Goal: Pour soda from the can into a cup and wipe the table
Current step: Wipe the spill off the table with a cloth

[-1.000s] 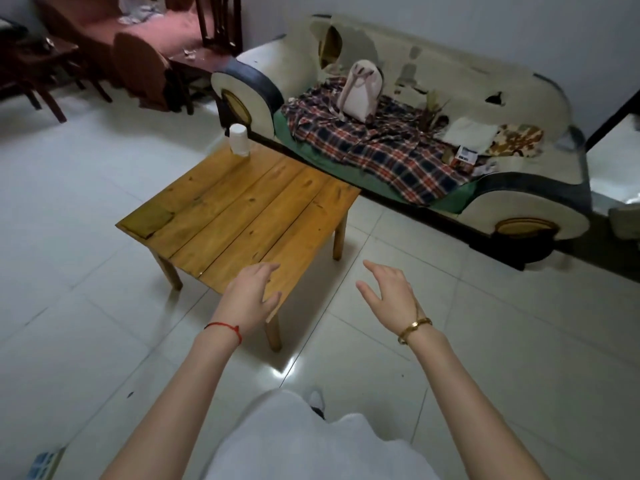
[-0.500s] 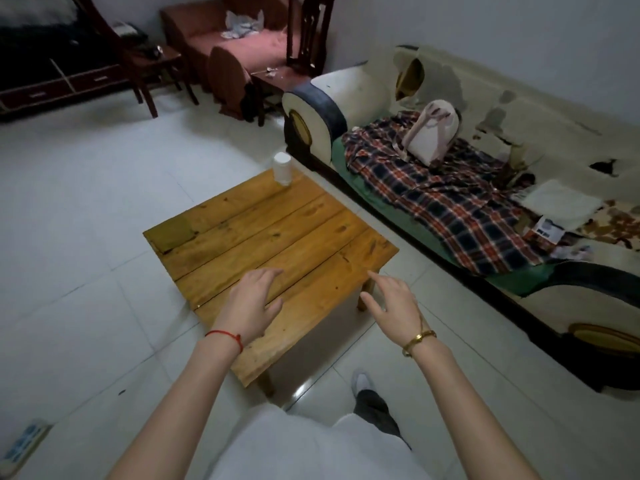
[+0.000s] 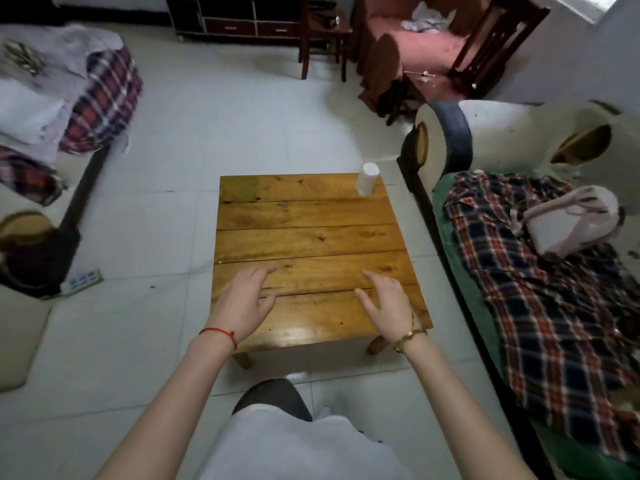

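A low wooden plank table (image 3: 311, 237) stands in front of me on a white tiled floor. A white cup (image 3: 367, 179) stands upside down at the table's far right corner. My left hand (image 3: 244, 299) hovers over the near left part of the tabletop, fingers apart and holding nothing. My right hand (image 3: 386, 303) hovers over the near right part, also spread and holding nothing. No soda can and no cloth are in view.
A sofa (image 3: 519, 161) with a plaid blanket (image 3: 554, 289) and a pale handbag (image 3: 571, 223) runs along the table's right side. Another sofa (image 3: 41, 133) with plaid cloth is at left. A power strip (image 3: 85, 279) lies on the floor. Chairs (image 3: 415, 57) stand at the back.
My view has swung left and I have come closer, so the table now sits square in front of me. Both hands have come over its near edge, still holding nothing.
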A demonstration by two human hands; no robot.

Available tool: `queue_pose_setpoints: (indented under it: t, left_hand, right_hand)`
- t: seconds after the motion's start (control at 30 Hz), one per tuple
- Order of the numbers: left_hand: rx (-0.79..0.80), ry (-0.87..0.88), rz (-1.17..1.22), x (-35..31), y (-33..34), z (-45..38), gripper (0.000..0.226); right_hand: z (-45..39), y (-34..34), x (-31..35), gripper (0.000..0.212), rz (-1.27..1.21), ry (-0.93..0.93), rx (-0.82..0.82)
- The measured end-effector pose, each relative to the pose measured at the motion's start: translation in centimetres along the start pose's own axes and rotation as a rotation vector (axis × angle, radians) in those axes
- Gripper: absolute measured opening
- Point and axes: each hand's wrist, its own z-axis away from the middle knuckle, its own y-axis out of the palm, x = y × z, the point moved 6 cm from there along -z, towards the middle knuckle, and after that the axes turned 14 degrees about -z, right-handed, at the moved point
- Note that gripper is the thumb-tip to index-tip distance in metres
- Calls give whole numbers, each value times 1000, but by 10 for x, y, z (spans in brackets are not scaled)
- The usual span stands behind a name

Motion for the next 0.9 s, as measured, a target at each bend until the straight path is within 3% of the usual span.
queue_pose_setpoints:
  t: [0.3, 0.63, 0.9]
  left_hand:
    - [36, -269, 56, 50, 20, -45, 48]
    - [-68, -555, 310, 170, 8, -204, 30]
    - [-93, -692, 368, 268, 42, -344, 28]
  right_hand:
    - [-93, 38, 7, 45, -45, -9, 195]
    - [-295, 78, 39, 23, -468, 338, 98]
    - [-453, 166, 58, 22, -524, 415, 142]
